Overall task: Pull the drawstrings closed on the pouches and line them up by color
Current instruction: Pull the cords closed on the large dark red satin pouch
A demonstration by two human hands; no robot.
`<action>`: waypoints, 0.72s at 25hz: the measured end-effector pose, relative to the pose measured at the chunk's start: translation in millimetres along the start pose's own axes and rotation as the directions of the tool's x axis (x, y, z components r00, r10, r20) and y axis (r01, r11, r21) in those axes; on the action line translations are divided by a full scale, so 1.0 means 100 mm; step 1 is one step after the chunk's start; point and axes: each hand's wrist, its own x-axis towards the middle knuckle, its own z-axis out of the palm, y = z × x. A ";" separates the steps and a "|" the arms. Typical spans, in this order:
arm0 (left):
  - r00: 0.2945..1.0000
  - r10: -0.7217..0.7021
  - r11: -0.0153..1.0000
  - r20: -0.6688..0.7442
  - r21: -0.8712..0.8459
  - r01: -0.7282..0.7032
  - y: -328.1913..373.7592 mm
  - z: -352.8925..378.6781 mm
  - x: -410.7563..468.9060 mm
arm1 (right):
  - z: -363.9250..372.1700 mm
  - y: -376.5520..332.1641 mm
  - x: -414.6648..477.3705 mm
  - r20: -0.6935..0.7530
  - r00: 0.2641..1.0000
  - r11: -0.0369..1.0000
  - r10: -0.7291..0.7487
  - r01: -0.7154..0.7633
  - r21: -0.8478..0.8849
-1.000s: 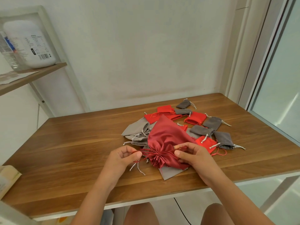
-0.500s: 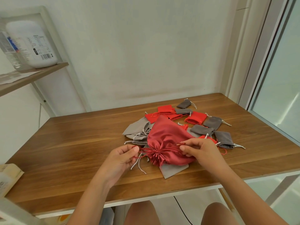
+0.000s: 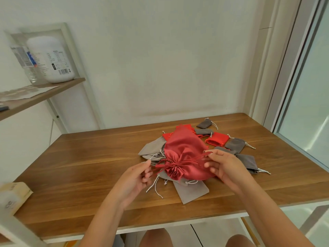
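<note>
Cardboard comes first at your far left: a small box (image 3: 12, 196) sits at the tabletop (image 3: 80, 166) edge, and above it a white jar (image 3: 51, 59) stands on a wooden shelf (image 3: 44, 93). Your left hand (image 3: 137, 177) pinches the red drawstring (image 3: 162, 160) between thumb and forefinger, with the other fingers loosely curled. The cord runs to the gathered mouth of the large red satin pouch (image 3: 185, 148), which lies on the pile mid-tabletop, over pale grey pouches (image 3: 153, 147). Your right hand (image 3: 226, 166) pinches the cord's other loop just beside the pouch's right side. Beyond it, small red pouches (image 3: 217, 139) and dark grey pouches (image 3: 235, 144) lie mixed together, some touching.
</note>
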 end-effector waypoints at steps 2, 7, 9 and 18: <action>1.000 -0.006 0.999 -0.001 0.036 0.006 0.00 -0.03 0.01 | -0.01 0.02 -0.02 0.061 0.996 0.998 0.061 -0.061 -0.007; 1.000 -0.030 0.998 -0.007 0.054 0.031 -0.02 0.01 0.02 | 0.03 0.01 -0.07 0.180 0.971 0.981 0.158 -0.133 -0.142; 1.000 -0.021 0.997 -0.010 0.073 0.022 0.00 0.03 0.02 | 0.06 0.04 -0.07 0.195 0.975 0.945 0.106 -0.038 -0.324; 0.986 -0.130 0.933 -0.101 0.325 0.156 -0.03 0.02 -0.01 | 0.11 0.02 0.10 0.011 0.987 0.911 -0.161 0.153 -0.382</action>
